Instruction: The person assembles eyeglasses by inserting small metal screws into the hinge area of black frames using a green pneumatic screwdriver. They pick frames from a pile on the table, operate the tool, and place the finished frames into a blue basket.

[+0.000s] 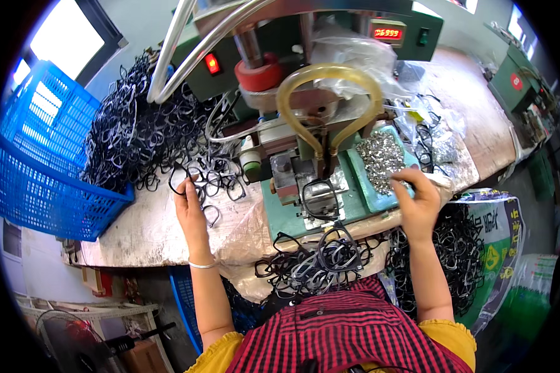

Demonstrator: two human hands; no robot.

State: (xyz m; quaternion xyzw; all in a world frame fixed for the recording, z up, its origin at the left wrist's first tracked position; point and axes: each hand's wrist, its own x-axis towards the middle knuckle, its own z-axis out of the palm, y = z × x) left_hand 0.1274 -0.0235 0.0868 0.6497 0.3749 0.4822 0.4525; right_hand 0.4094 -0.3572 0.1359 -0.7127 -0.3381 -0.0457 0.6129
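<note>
Black frame (170, 181): left hand (191, 208) is pinching it. Right hand (420, 202) is hovering, fingertips bunched, any grip unclear; blue tray (379, 201) is sitting near tabletop's (146, 230) front edge, likely for reach.

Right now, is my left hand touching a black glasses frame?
Touching. The head view shows the left hand with its fingertips against the rim of a black glasses frame, with no gap between them.

A production workshop is indicated by the green machine (317, 107) between the left hand (191, 208) and right hand (419, 202), the tray (366, 194) of small metal parts (379, 158) beside the latter, and dark frames (130, 127) heaped beyond the former.
</note>
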